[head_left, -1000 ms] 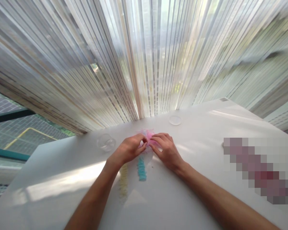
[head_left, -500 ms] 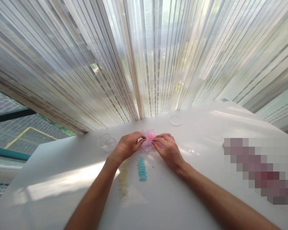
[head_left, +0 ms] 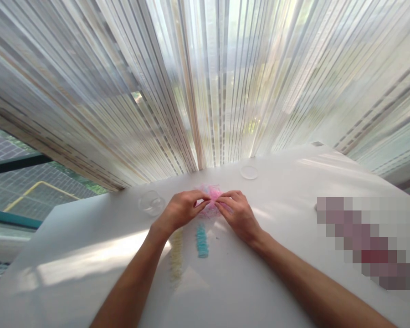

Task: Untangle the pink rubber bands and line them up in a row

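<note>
A loose pink heap of thin strands or small pieces [head_left: 210, 210] lies on the white table [head_left: 246, 282], between my two hands. My left hand [head_left: 186, 207] reaches in from the left, thumb and forefinger pinched at the heap's middle. From the right, my right hand [head_left: 237, 210] meets it with a pinch too, fingertips nearly touching. What the fingertips hold is too small to make out. Just below the heap sits a short turquoise row of small pieces [head_left: 202, 241]. A longer pale yellow row [head_left: 176, 262] runs beside my left forearm.
A clear round container [head_left: 151, 203] stands left of my left hand. Near the window edge lies a clear round lid [head_left: 249, 172]. String curtains [head_left: 218, 82] hang behind the table. At the right, a pixelated area [head_left: 365, 237] hides part of the view.
The fingertips of my left hand have moved slightly right, closer to those of my right hand. The rows and clear dishes keep their places.
</note>
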